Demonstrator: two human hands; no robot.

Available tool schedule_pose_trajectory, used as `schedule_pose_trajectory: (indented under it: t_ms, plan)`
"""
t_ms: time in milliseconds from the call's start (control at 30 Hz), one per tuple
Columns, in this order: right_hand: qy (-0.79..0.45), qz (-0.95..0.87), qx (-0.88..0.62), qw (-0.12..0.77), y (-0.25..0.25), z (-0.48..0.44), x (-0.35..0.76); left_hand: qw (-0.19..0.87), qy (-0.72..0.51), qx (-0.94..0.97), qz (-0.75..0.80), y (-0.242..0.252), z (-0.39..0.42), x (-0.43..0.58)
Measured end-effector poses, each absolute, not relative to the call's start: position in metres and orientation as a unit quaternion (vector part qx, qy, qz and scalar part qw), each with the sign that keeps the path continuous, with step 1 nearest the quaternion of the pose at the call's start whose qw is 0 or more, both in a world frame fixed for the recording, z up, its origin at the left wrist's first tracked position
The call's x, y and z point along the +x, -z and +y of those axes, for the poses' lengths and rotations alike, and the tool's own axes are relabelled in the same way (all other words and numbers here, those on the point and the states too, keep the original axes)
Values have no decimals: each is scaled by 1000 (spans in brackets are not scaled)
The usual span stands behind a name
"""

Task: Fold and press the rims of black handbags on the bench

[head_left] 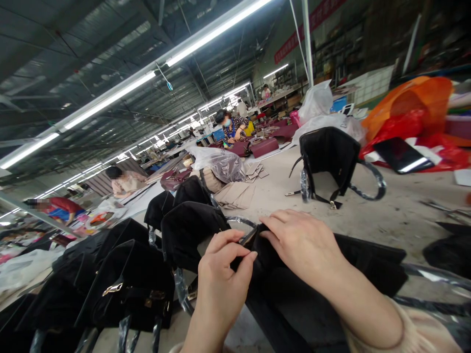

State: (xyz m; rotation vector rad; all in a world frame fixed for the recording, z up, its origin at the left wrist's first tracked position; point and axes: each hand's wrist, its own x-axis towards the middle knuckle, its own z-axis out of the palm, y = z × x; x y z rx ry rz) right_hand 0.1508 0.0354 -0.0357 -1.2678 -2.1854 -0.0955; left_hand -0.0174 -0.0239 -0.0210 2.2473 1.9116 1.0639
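Head view: pinching black bag (pixel 285 294) by rim, likely best hold, with left hand (pixel 225 274) and right hand (pixel 303 243); probably handling soft, light.

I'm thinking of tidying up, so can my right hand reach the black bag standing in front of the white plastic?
Probably yes: bare tabletop lies between your right hand and the standing bag, though that hand would likely first have to release the black material at its fingertips.
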Motion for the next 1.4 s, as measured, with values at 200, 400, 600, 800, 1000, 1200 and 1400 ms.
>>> schedule_pose_trajectory:
  t_ms: [200, 400, 600, 800, 1000, 1200, 1400]
  plan:
    - [43, -832, -467, 297, 40, 35, 149, -51, -261, 778, 569, 13, -25, -18]
    - [39, -834, -467, 290, 38, 33, 147, -31, -258, 773, 579, 11, -26, -17]
    - [39, -835, -464, 293, 37, 33, 148, 4, -282, 732, 620, 14, -24, -15]
    - [37, -834, -462, 299, 36, 32, 146, 42, -288, 695, 657, 13, -20, -12]
    - [27, -829, -470, 301, 36, 32, 147, 13, -319, 684, 656, 16, -19, -13]
    - [11, -829, -471, 302, 36, 33, 148, 37, -372, 650, 662, 20, -21, -18]
    - [8, -825, -472, 310, 36, 34, 147, 48, -377, 638, 670, 21, -19, -19]
